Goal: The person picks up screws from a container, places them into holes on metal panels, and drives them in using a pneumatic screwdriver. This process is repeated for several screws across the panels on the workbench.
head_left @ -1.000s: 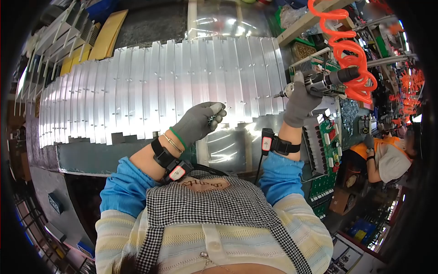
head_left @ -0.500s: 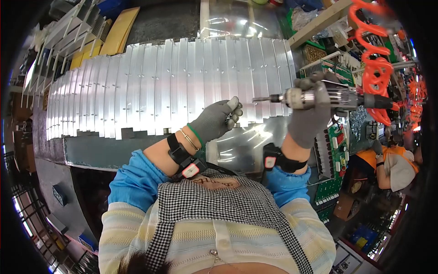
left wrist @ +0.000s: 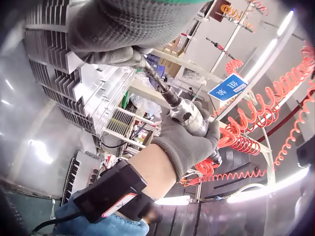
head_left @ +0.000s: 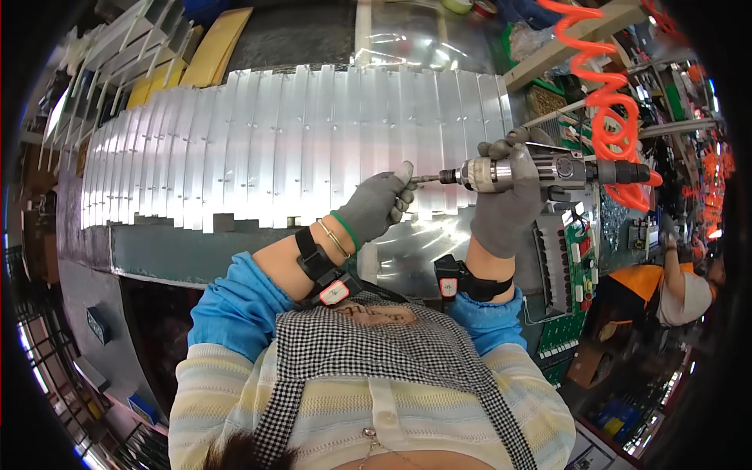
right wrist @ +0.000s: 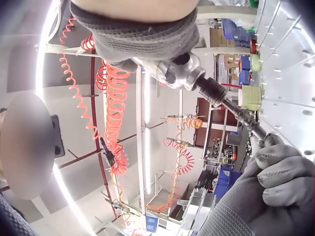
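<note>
My gloved right hand (head_left: 507, 200) grips a pneumatic screwdriver (head_left: 560, 170), held level with its bit (head_left: 427, 179) pointing left. The bit's tip meets the thumb and fingertips of my gloved left hand (head_left: 374, 207), whose fingers are curled in. In the right wrist view the bit (right wrist: 244, 118) runs right up to those curled fingers. Small metal screws, seen in the left hand a moment before, are now mostly hidden by the glove. Below both hands lies a row of aluminium profiles (head_left: 274, 149) with small screws standing in them.
A red coiled air hose (head_left: 615, 129) hangs at the right by the screwdriver. Green circuit boards (head_left: 560, 337) lie at the right, near a bin of small brass-coloured parts (head_left: 546, 102). A wooden beam (head_left: 576, 43) slants behind. Another person (head_left: 681, 298) sits at far right.
The right hand first lifted the screwdriver from beside the profiles, then brought it left until its bit reached the left hand's fingertips. The left hand stays curled over the profiles.
</note>
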A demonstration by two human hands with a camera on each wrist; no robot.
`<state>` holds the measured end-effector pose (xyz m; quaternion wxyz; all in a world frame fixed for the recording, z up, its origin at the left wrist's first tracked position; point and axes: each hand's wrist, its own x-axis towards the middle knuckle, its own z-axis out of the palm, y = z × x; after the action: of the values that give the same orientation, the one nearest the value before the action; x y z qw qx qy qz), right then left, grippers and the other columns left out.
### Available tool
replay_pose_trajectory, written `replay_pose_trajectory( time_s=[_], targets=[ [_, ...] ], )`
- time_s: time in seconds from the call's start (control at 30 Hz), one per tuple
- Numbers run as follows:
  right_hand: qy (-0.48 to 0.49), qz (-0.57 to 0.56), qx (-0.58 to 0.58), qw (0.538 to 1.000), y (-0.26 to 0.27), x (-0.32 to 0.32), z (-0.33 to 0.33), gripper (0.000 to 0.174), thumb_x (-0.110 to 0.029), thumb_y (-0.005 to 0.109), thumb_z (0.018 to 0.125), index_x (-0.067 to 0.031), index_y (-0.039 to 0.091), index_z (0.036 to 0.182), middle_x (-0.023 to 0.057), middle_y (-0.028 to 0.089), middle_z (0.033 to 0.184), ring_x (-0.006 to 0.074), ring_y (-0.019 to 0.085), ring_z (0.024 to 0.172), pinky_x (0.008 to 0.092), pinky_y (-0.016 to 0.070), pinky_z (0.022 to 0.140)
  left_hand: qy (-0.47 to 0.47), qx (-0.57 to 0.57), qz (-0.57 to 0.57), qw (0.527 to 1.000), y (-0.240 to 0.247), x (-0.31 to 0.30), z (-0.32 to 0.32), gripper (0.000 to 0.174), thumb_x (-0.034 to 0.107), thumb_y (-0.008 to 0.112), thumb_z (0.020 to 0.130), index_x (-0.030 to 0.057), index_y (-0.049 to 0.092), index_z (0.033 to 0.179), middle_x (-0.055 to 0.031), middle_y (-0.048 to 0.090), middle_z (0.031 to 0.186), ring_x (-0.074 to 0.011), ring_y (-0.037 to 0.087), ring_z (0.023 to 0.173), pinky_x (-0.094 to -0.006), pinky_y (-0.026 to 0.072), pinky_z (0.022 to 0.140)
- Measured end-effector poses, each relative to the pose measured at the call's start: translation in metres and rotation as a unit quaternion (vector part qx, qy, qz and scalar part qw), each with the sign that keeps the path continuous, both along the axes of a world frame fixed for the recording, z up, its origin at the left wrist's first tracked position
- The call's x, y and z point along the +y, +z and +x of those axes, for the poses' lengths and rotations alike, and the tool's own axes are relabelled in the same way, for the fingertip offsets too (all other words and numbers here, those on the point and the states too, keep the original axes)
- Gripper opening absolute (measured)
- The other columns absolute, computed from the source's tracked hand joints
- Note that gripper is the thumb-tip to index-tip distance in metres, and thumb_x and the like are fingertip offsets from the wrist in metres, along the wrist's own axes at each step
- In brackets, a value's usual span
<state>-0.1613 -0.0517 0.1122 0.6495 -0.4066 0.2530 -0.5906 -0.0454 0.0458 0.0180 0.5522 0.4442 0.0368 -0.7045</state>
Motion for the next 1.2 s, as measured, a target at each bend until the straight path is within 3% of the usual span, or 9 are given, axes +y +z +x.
replay_pose_trajectory(
  time_s=[0.17,0.23,0.33,0.47,0.57,0.7,0.87,1.0,1.2],
  targets=[
    [-0.015,-0.011,-0.006,1.000,0.004,-0.004,-0.007,0.038,-0.001,0.056,0.078,0.0015,0.044,0.114,0.0122,0.056,0.095,0.0174,0.059,0.071,0.0368,0.0549,0.067,-0.045,0.003,-0.020,0.999,-0.001,-0.013,-0.008,0.039,0.044,0.051,0.093,0.0057,0.053,0.089,0.0035,0.047,0.067,-0.0021,0.039,0.052,-0.0144,0.0372,0.044],
    [-0.034,-0.019,0.006,0.999,0.005,-0.013,-0.014,0.035,-0.001,0.057,0.079,0.0011,0.045,0.112,0.0136,0.056,0.089,0.0169,0.057,0.066,0.0351,0.0524,0.057,-0.067,-0.002,-0.035,0.997,-0.002,-0.019,-0.012,0.040,0.044,0.050,0.094,0.0034,0.054,0.095,0.0004,0.052,0.073,-0.0032,0.042,0.056,-0.0156,0.0398,0.047],
    [-0.033,-0.014,0.019,0.999,0.014,-0.028,-0.029,0.030,0.000,0.059,0.078,0.0016,0.048,0.106,0.0137,0.057,0.076,0.0152,0.053,0.055,0.0284,0.0452,0.044,-0.055,0.046,-0.017,0.997,0.013,-0.036,-0.016,0.034,0.026,0.047,0.097,-0.0048,0.051,0.111,-0.0105,0.058,0.095,-0.0101,0.054,0.072,-0.0201,0.0503,0.064],
    [-0.269,-0.109,0.112,0.950,-0.004,-0.081,-0.051,0.022,0.002,0.064,0.076,0.0010,0.055,0.096,0.0096,0.061,0.081,0.0115,0.052,0.052,0.0226,0.0435,0.043,-0.067,0.055,-0.042,0.995,0.018,-0.047,-0.018,0.041,-0.006,0.036,0.086,-0.0159,0.035,0.125,-0.0230,0.050,0.115,-0.0267,0.056,0.105,-0.0303,0.0510,0.093],
    [-0.262,-0.076,0.145,0.951,-0.015,-0.094,-0.062,0.022,0.001,0.065,0.076,-0.0006,0.058,0.096,0.0083,0.062,0.084,0.0116,0.054,0.055,0.0225,0.0449,0.045,-0.043,0.107,-0.039,0.993,0.010,-0.049,-0.019,0.041,-0.006,0.036,0.088,-0.0144,0.033,0.128,-0.0233,0.050,0.116,-0.0249,0.057,0.103,-0.0283,0.0520,0.089],
    [-0.247,-0.126,0.164,0.947,-0.032,-0.106,-0.068,0.021,0.000,0.065,0.076,-0.0007,0.057,0.096,0.0074,0.061,0.085,0.0111,0.053,0.052,0.0234,0.0422,0.040,-0.073,0.045,-0.031,0.996,0.005,-0.048,-0.018,0.036,-0.003,0.037,0.091,-0.0121,0.037,0.126,-0.0213,0.052,0.117,-0.0198,0.057,0.100,-0.0242,0.0523,0.085],
    [-0.229,-0.079,0.199,0.950,-0.022,-0.099,-0.062,0.021,0.001,0.065,0.076,-0.0009,0.057,0.095,0.0060,0.060,0.080,0.0100,0.052,0.050,0.0233,0.0405,0.040,-0.074,0.015,0.002,0.997,0.014,-0.045,-0.019,0.028,0.007,0.042,0.096,-0.0064,0.045,0.121,-0.0136,0.057,0.112,-0.0116,0.058,0.087,-0.0202,0.0529,0.075],
    [-0.258,-0.140,0.239,0.926,-0.032,-0.108,-0.061,0.021,0.002,0.065,0.076,-0.0018,0.057,0.095,0.0050,0.060,0.077,0.0091,0.052,0.050,0.0225,0.0400,0.042,-0.088,-0.002,-0.034,0.996,0.002,-0.039,-0.015,0.028,0.011,0.046,0.096,-0.0042,0.048,0.119,-0.0098,0.058,0.107,-0.0097,0.057,0.084,-0.0192,0.0524,0.071],
    [-0.212,-0.123,0.196,0.949,-0.037,-0.112,-0.053,0.019,0.002,0.066,0.075,-0.0031,0.057,0.090,0.0038,0.060,0.078,0.0086,0.052,0.053,0.0219,0.0396,0.042,-0.074,0.013,-0.065,0.995,-0.001,-0.036,-0.013,0.031,0.013,0.051,0.094,-0.0038,0.049,0.119,-0.0067,0.057,0.099,-0.0092,0.055,0.083,-0.0189,0.0508,0.071]
  ],
)
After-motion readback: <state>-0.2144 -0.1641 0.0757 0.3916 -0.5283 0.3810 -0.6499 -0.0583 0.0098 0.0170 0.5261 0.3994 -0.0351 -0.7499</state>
